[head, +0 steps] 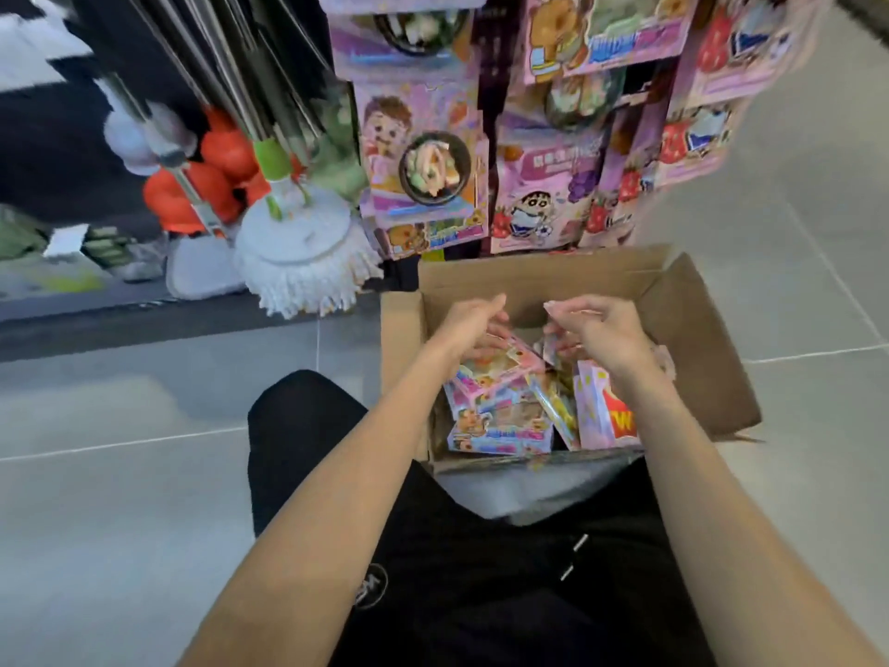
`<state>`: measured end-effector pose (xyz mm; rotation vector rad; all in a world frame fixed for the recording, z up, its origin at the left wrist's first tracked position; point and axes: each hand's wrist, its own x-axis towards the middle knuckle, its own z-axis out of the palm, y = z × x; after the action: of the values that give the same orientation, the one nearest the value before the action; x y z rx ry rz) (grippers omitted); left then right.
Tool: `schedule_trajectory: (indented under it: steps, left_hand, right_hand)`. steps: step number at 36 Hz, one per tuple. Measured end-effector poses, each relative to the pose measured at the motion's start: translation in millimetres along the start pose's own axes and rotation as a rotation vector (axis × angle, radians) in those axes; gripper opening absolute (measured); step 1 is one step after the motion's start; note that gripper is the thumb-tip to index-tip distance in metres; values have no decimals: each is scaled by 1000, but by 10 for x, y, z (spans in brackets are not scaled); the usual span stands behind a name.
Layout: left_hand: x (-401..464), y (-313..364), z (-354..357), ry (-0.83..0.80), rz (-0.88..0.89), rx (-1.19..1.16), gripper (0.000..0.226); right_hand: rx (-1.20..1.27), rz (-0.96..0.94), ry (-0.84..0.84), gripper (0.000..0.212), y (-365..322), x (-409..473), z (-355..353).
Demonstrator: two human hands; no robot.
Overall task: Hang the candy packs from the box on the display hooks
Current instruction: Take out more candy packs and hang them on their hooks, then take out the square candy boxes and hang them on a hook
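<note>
The open brown cardboard box [567, 281] is reachable from above, its raised flaps walling the sides. Hanging pink candy packs [423, 161] crowd the space just behind; white string mop [303, 262] blocks left.

One box [683, 305], two hands (left [474, 324], right [601, 329]), three mops [298, 243]

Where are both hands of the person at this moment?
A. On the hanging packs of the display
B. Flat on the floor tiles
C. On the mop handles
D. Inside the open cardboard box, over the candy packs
D: the left hand and the right hand reach into the open cardboard box, over the candy packs.
</note>
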<state>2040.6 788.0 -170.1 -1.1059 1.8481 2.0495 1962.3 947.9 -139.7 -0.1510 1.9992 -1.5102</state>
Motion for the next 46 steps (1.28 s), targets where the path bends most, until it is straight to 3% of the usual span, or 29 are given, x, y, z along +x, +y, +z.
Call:
schedule_trajectory:
  steps: [4, 8, 11, 15, 20, 27, 30, 31, 34, 35, 38, 46]
  left_hand:
    - [141, -458, 133, 52, -153, 11, 36]
    - [272, -791, 204, 161, -283, -48, 27]
    - [411, -1040, 219, 244, -325, 53, 70]
    - [489, -1220, 214, 315, -387, -34, 42]
    - [522, -1288, 186, 338, -501, -221, 45]
    - [985, -1656, 50, 353, -583, -318, 67]
    - [1297, -1840, -55, 329, -587, -300, 96]
    - [1215, -1705, -53, 296, -593, -289, 89]
    - [769, -1094, 5, 245, -514, -309, 33]
    - [722, -1017, -2, 225, -489, -327, 29]
    - [734, -962, -31, 219, -443, -351, 53]
    - [561, -926, -21, 240, -394, -382, 50]
  right_hand:
    - [10, 124, 2, 16, 402, -2, 47]
    - [34, 195, 24, 11, 632, -3, 77]
    - [64, 216, 97, 11, 794, 39, 115]
    - [99, 257, 136, 13, 951, 75, 168]
    - [139, 301, 126, 15, 1046, 129, 187]
    - [124, 329, 135, 14, 1124, 166, 146]
    - [103, 336, 134, 17, 1143, 164, 148]
    - [88, 335, 133, 17, 1144, 168, 156]
    - [58, 330, 135, 16, 1135, 183, 207]
    - [63, 331, 137, 17, 1133, 189, 228]
    - [99, 352, 145, 22, 1125, 221, 293]
    - [222, 454, 160, 32, 1029, 199, 398]
